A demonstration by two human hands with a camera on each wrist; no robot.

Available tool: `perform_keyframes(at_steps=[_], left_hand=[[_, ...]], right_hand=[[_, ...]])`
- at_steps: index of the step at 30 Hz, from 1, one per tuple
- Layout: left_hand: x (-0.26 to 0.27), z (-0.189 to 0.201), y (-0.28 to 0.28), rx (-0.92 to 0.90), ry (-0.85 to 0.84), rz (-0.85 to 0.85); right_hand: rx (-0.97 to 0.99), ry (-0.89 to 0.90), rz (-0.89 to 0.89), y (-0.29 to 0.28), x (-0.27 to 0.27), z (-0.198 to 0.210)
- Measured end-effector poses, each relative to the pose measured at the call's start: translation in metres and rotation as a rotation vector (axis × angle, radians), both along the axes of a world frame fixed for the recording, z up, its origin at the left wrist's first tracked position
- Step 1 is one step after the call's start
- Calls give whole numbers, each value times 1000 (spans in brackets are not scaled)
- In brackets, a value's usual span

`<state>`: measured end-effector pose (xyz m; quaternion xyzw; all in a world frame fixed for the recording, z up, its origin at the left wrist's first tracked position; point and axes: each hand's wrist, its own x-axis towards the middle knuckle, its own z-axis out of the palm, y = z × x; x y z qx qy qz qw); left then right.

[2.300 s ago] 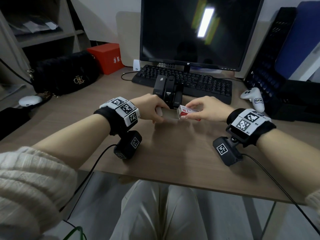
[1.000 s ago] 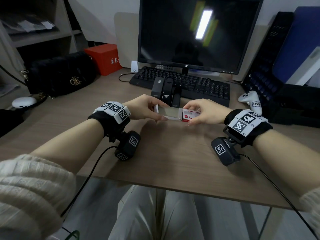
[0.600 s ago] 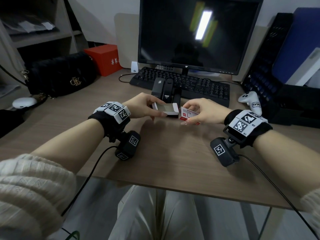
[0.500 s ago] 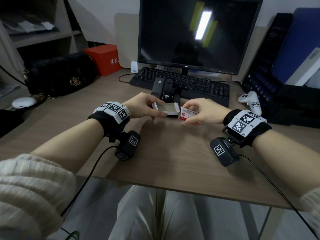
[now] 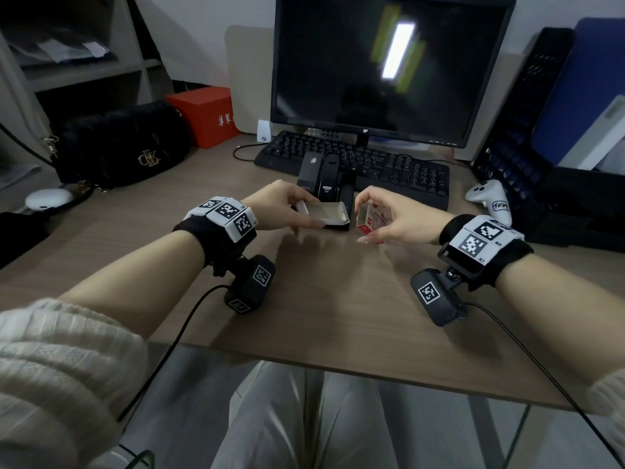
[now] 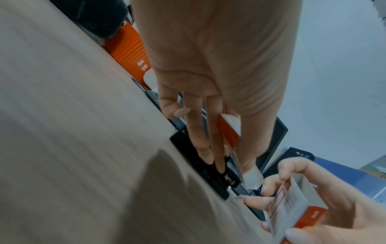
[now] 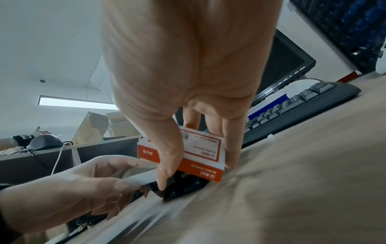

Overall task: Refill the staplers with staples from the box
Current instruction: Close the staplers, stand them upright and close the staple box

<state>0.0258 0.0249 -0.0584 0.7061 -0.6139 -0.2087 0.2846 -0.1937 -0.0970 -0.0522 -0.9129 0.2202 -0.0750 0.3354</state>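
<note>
**Staple box pulled apart in two hands**

The left hand pinches the white inner tray of the staple box; the right hand grips the red-and-white outer sleeve. The two parts are just apart, held above the wooden desk. Three black staplers stand behind them, before the keyboard
</note>
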Motion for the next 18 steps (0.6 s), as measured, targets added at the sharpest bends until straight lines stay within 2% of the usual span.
perform_keyframes(at_steps=[7,12,18], left_hand=[[-1,2,1,-7,71,-11],[-3,6,4,-39,172,3],[-6,7,5,-53,225,2]], right_hand=[[41,-13,19,1,0,-1],[-83,41,-74,2,-1,1],[-41,36,-125,5,-1,3]])
